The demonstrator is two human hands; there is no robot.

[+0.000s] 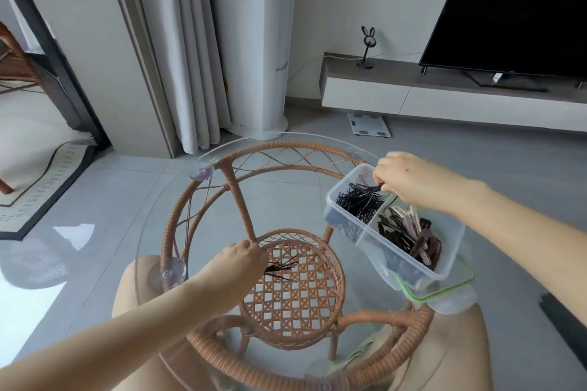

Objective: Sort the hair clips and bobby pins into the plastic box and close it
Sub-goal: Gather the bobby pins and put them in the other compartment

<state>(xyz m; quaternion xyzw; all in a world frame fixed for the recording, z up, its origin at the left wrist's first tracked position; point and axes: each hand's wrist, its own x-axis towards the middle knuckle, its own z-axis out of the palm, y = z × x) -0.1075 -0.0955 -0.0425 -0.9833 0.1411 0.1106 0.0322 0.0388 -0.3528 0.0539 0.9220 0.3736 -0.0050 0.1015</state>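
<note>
The desk [178, 187] is a round sheet of clear glass held by suction cups [203, 172] on a woven rattan frame [241, 209], whose lower lattice shelf [298, 289] shows through the glass. Near the desk's right edge sits a clear plastic box [451, 251], its two compartments holding black bobby pins [359, 200] and darker hair clips [413, 241]. The box rests on a green-rimmed lid [444, 290] at the side nearest the person.

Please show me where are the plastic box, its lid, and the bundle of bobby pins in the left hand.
plastic box [455, 233]: head view, on its clear right wall.
lid [444, 290]: head view, on its green rim under the box.
bundle of bobby pins [281, 267]: head view, on the fanned ends beside the left hand [243, 259].
</note>
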